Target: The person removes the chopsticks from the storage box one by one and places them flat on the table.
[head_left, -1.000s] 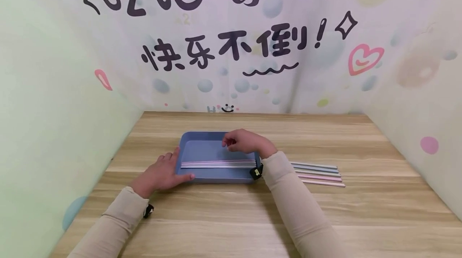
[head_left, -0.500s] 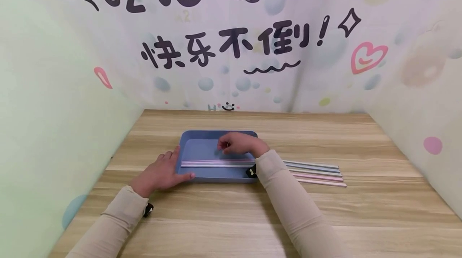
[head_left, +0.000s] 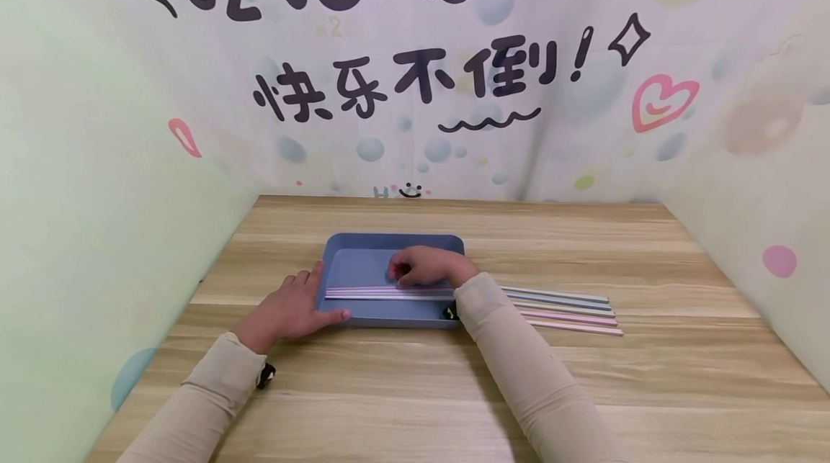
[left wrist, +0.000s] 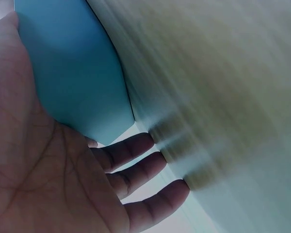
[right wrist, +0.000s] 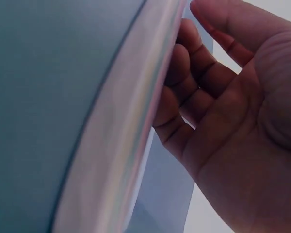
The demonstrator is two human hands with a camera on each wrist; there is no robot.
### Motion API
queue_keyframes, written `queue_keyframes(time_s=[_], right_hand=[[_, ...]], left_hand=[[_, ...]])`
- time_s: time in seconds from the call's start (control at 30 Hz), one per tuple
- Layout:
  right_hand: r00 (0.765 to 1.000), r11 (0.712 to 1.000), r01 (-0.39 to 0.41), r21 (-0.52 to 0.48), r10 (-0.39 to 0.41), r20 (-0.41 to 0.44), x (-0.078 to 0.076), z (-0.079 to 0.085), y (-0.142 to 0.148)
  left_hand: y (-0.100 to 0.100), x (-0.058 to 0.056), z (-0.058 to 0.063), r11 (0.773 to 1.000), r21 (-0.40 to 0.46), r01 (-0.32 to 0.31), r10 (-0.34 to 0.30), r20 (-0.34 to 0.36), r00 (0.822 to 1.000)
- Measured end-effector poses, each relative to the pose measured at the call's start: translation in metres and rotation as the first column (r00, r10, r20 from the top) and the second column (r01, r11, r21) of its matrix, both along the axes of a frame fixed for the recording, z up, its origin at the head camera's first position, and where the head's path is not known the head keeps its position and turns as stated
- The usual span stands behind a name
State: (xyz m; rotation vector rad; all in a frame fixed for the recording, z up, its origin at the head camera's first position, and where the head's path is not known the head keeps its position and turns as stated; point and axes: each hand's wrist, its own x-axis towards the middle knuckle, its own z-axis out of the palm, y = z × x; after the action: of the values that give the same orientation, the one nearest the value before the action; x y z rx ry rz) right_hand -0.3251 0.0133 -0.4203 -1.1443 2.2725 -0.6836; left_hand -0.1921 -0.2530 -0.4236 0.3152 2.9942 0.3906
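Observation:
A blue rectangular tray point(head_left: 363, 268) lies on the table. Several thin pastel sticks, apparently chopsticks point(head_left: 363, 293), run side by side along its length. My left hand point(head_left: 292, 313) rests against the tray's left end, fingers spread along the outside and thumb at the front edge. In the left wrist view, the tray wall point(left wrist: 72, 63) lies beside the palm. My right hand point(head_left: 428, 266) is low inside the tray, behind the chopsticks. Its bent fingertips touch or nearly touch the bundled chopsticks point(right wrist: 131, 141) in the right wrist view, with a gap between thumb and fingers.
More pastel chopsticks point(head_left: 570, 312) lie on the wooden table point(head_left: 415, 391) to the right of the tray, partly behind the right sleeve point(head_left: 532, 369). A printed curtain point(head_left: 415, 88) closes off the back, with pale walls at both sides.
My right hand has moved left and slightly down toward the front of the tray, close to the chopsticks. My left hand has stayed at the tray's left end.

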Motion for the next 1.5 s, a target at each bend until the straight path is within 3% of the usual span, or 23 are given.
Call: queue_keyframes(time_s=[1.0, 1.5], right_hand=[[0.993, 0.998, 0.039, 0.053, -0.033, -0.11, 0.0031, -0.0004, -0.0058], [0.992, 0.997, 0.066, 0.033, -0.062, -0.106, 0.0038, -0.0045, -0.0019]], left_hand=[[-0.0009, 0.0006, 0.0043, 1.0, 0.008, 0.008, -0.008, -0.02, 1.0], [0.0003, 0.0014, 0.0038, 1.0, 0.015, 0.009, -0.009, -0.007, 1.0]])
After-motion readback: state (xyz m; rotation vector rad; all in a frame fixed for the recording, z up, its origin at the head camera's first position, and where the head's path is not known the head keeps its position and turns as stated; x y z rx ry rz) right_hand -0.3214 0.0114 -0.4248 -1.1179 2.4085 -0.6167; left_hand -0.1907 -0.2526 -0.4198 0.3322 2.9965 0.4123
